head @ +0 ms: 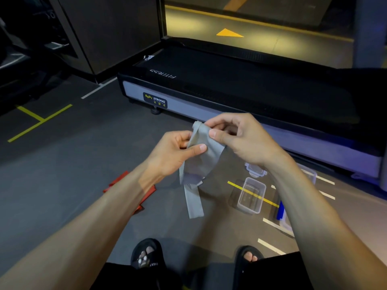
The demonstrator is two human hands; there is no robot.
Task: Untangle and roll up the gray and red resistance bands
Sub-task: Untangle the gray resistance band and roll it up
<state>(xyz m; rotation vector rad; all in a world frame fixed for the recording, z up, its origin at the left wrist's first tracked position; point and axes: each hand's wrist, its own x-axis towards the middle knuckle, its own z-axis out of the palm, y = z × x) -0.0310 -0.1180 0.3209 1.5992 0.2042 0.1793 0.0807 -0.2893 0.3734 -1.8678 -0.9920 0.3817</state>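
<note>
The gray resistance band [199,160] hangs in the air between the 2 hands, with its long axis almost vertical: the folded top end is up near the fingertips and the free tail points down toward the floor, a little to the right. About halfway down there is 1 knot or twisted bunch, and below it a single flat strip continues. The left hand [176,152] holds the band from the left side, the thumb pressing on the front of the fabric and the other fingers curled behind it. The right hand [236,137] pinches the upper right edge of the band between thumb and forefinger, the other fingers being loosely bent above it. So the band lies between both hands and mostly below them. The red resistance band [129,190] lies flat on the dark floor, under the left forearm and partly hidden by it, well apart from the gray one. On the floor to the right stands 1 clear plastic container [250,195], open, and just behind it 1 clear lid [254,169]. A black treadmill [240,88] stands further behind. The person wears 2 black slippers [146,255].
</note>
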